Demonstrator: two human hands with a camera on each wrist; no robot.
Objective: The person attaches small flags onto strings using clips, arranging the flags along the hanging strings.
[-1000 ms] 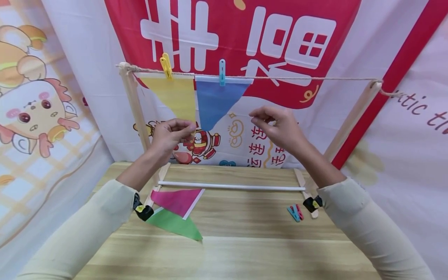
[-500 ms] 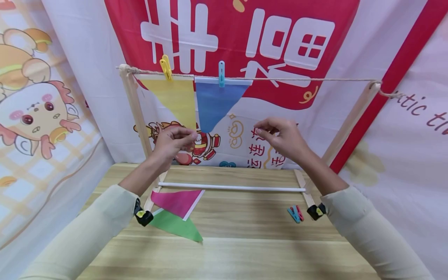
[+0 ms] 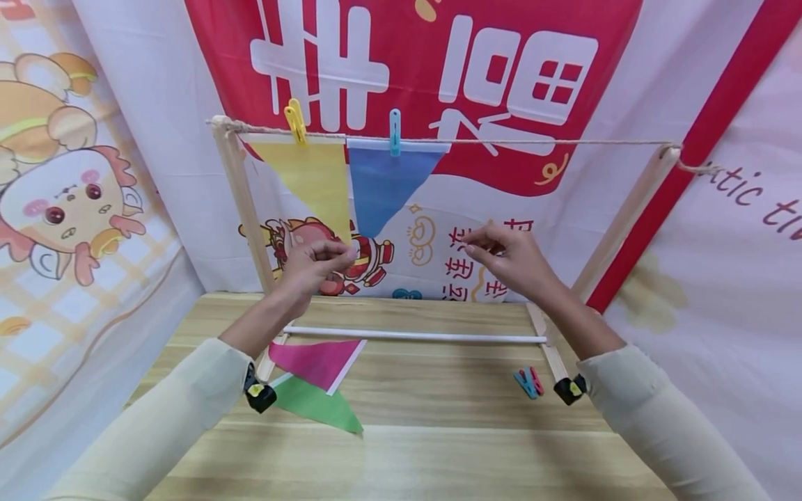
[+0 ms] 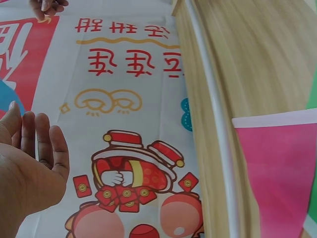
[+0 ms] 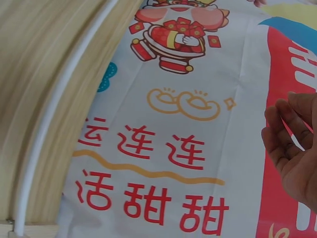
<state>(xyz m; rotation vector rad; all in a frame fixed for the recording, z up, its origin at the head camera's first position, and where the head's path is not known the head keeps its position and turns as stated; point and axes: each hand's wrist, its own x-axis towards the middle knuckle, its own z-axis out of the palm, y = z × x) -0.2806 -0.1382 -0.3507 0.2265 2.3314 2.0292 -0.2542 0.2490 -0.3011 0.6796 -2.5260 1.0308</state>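
Note:
A yellow pennant (image 3: 313, 174) and a blue pennant (image 3: 391, 177) hang side by side from a rope (image 3: 532, 141), under a yellow clothespin (image 3: 296, 122) and a light blue clothespin (image 3: 395, 132). My left hand (image 3: 307, 275) hovers just below the yellow pennant's tip, fingers loosely bent and holding nothing visible; whether it touches the tip I cannot tell. Right of the blue pennant, my right hand (image 3: 510, 257) floats in the air with relaxed fingers. Both wrist views show loosely bent fingers on the left hand (image 4: 37, 168) and the right hand (image 5: 294, 144), with nothing held.
Wooden posts (image 3: 241, 195) at either side carry the rope, and a white rod (image 3: 413, 335) joins their feet. On the table (image 3: 438, 452), a pink pennant (image 3: 319, 362) overlaps a green pennant (image 3: 322, 407). A blue clothespin (image 3: 525, 384) lies beside a pink one (image 3: 536, 380) at right.
Both hands have sunk lower, away from the rope, and the right has drifted slightly rightward. The hanging pennants and the things on the table stay where they were.

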